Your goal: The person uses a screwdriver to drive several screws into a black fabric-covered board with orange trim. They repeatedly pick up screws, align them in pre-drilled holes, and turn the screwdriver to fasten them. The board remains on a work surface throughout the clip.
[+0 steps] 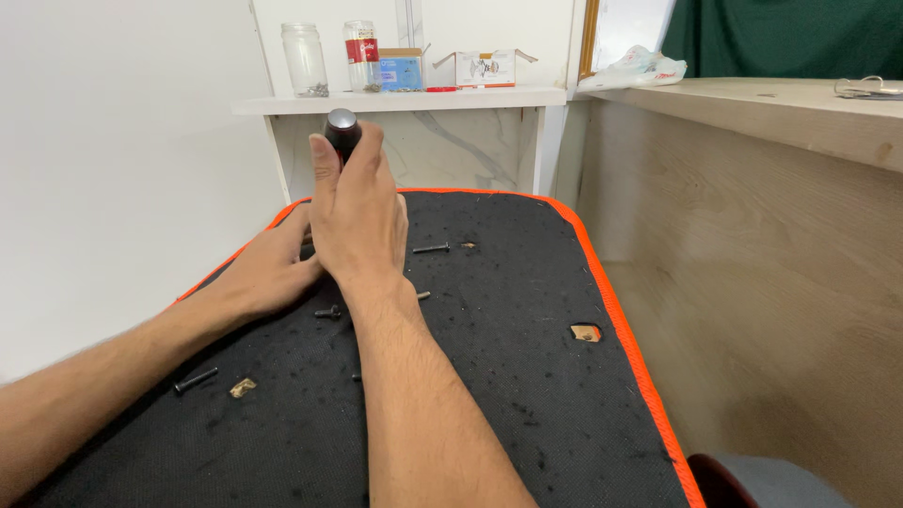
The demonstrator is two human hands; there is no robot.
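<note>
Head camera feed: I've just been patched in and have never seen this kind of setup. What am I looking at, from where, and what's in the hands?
There is no machine here: one picture, taken by a camera on a person's head, looking down along their two bare forearms.

The right hand is wrapped around an upright black tool handle with a rounded grey cap, probably a screwdriver; its tip is hidden behind the hand. The left hand lies flat on the surface beside it, touching the right hand.

The surface is a black fabric panel with an orange edge. Scattered on it are small dark bolts, for example a black bolt right of the hands and another black bolt near the left forearm.

Behind, a white shelf carries two glass jars and small cardboard boxes.
</note>
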